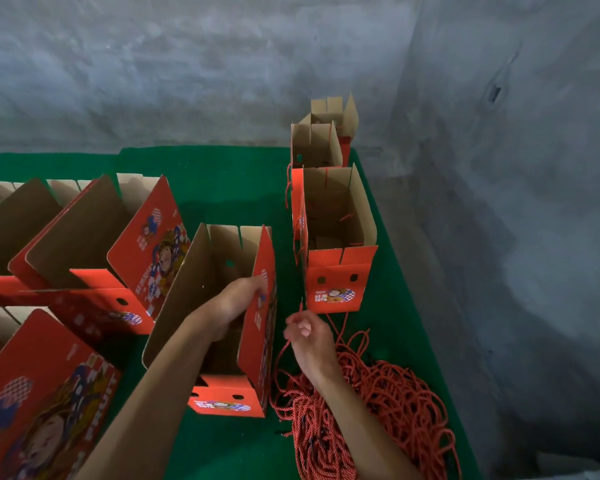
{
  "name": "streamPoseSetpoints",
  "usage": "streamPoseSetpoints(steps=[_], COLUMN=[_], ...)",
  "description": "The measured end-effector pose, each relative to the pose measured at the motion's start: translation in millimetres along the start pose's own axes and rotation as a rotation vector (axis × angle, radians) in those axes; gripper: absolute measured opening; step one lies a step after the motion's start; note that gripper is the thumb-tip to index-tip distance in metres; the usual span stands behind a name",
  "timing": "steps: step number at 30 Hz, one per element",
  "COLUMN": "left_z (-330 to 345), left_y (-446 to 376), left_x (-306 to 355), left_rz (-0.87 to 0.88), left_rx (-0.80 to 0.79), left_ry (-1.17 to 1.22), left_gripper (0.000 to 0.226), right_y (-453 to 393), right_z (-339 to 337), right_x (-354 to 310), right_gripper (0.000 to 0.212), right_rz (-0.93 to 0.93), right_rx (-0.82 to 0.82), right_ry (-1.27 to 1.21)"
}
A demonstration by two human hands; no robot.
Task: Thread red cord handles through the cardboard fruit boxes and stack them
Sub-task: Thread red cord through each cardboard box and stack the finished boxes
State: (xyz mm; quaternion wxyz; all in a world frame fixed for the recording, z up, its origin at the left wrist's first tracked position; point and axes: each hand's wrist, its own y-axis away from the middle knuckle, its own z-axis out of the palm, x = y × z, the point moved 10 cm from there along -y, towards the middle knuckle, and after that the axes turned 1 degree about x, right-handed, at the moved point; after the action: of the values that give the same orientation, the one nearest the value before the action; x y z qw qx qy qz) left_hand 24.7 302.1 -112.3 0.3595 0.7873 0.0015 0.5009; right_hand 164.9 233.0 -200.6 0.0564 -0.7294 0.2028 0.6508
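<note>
While left hand (238,299) reaches inside box (257,327), right hand (307,336) pinches cord (284,348).

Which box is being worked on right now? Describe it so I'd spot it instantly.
On the green mat, find the pile of red cords at the lower right. Immediately left stands an open box; unlike the other boxes, the left hand reaches inside it.

Two bare forearms in view, entering from the bottom edge. No sleeve on either as far as the frame edge. Left hand (238,299) slim, wrist narrow, nothing worn on it. Right hand (307,336) likewise unadorned: no ring, watch, band or glove visible. Nails short where they show; finer detail blurred
</note>
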Motion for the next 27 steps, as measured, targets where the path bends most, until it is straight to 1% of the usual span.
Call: streamPoseSetpoints(steps=[2,3,4,6,8,9,11,13,16,19,21,23,24,26,27], left_z=[-0.4,-0.7,-1.0,-0.3,2.5,4.0,7.1,9.8,12.6,11.4,9.2,6.7,5.7,2.2,0.1], left_y=[1.8,2.0,1.5,1.2,3.0,4.7,7.6,11.4,16.0,17.2,16.7,16.2,15.9,14.3,13.0], left_x=[-7.3,-10.6,-13.5,-18.2,-21.0,-22.3,-25.5,-30.0,-38.4,-44.7,-46.6,-47.6,-47.3,-44.6,-41.9], left_rz=[-0.019,-0.032,-0.046,-0.066,-0.081,-0.085,-0.095,-0.115,-0.148,-0.147,-0.135,-0.123,-0.115,-0.092,-0.077], left_rx=[0.012,0.015,0.015,0.008,-0.006,-0.011,-0.018,-0.030,-0.048,-0.035,-0.024,-0.017,-0.012,0.009,0.017], left_ry=[-0.001,-0.007,-0.017,-0.036,-0.039,-0.038,-0.027,0.005,0.062,0.112,0.153,0.157,0.151,0.118,0.096], left_gripper=[0.031,0.035,0.037,0.038,0.040,0.041,0.042,0.040,0.045,0.055,0.061,0.065,0.065,0.061,0.055], right_y=[0.2,0.7,1.4,3.9,8.4,10.2,12.5,13.9,15.2,13.8,12.0,12.4,12.3,12.7,11.6], right_z=[1.3,0.1,-3.2,-10.9,-16.5,-18.3,-21.6,-22.1,-14.0,-2.2,1.2,0.5,0.0,-2.3,-1.9], right_x=[-1.2,0.6,3.2,6.7,5.2,6.0,8.1,7.1,7.2,3.0,-0.2,1.3,1.4,-4.1,-7.3], right_gripper=[0.012,0.015,0.019,0.028,0.030,0.030,0.029,0.030,0.031,0.027,0.026,0.028,0.024,0.005,0.003], right_rz=[0.053,0.075,0.087,0.058,0.006,-0.006,0.007,-0.006,-0.022,-0.067,-0.089,-0.054,-0.068,-0.144,-0.163], right_rx=[-0.015,-0.012,-0.002,0.031,0.045,0.040,0.023,-0.002,-0.084,-0.145,-0.129,-0.084,-0.061,0.000,0.018], right_ry=[-0.170,-0.196,-0.177,-0.064,-0.008,-0.021,-0.034,0.005,0.043,0.042,-0.006,-0.127,-0.156,-0.081,-0.040])
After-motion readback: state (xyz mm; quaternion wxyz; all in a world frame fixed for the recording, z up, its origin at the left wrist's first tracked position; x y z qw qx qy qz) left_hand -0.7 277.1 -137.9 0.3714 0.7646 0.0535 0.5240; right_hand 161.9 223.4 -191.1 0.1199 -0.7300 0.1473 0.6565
